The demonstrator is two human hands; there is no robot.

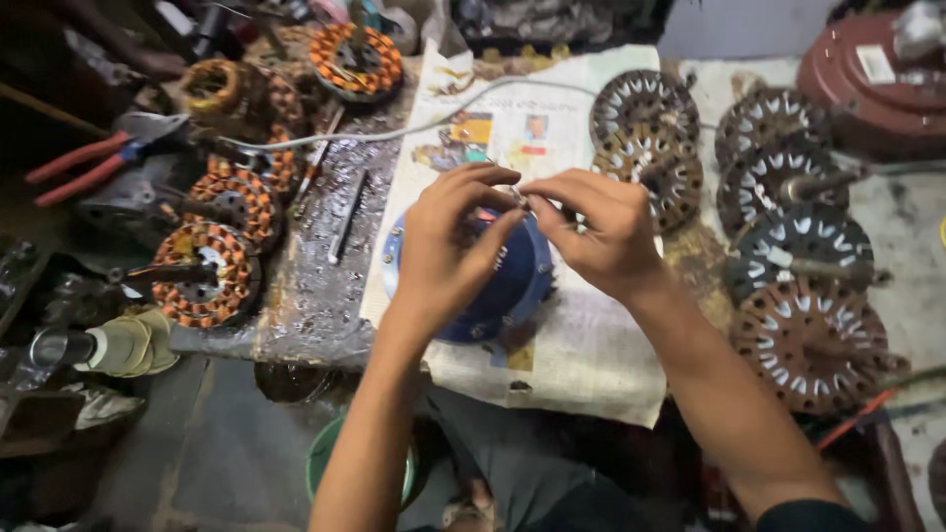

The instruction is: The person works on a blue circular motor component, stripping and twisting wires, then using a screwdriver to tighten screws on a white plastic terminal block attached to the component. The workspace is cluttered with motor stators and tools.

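Note:
A round blue motor cover (507, 291) lies on a sheet of newspaper (581, 345) on the workbench. Both of my hands hover over it. My left hand (448, 246) and my right hand (596, 232) meet fingertip to fingertip above the cover's middle and pinch something small and thin that I cannot make out. My hands hide most of the cover's top.
Copper-wound stators (207, 271) lie at the left, another (357, 59) at the back. Bare slotted stator cores (813, 340) are stacked at the right. Red-handled pliers (99, 158) and a white cable (394, 130) lie at the back left. A green bucket (325, 458) stands below the bench.

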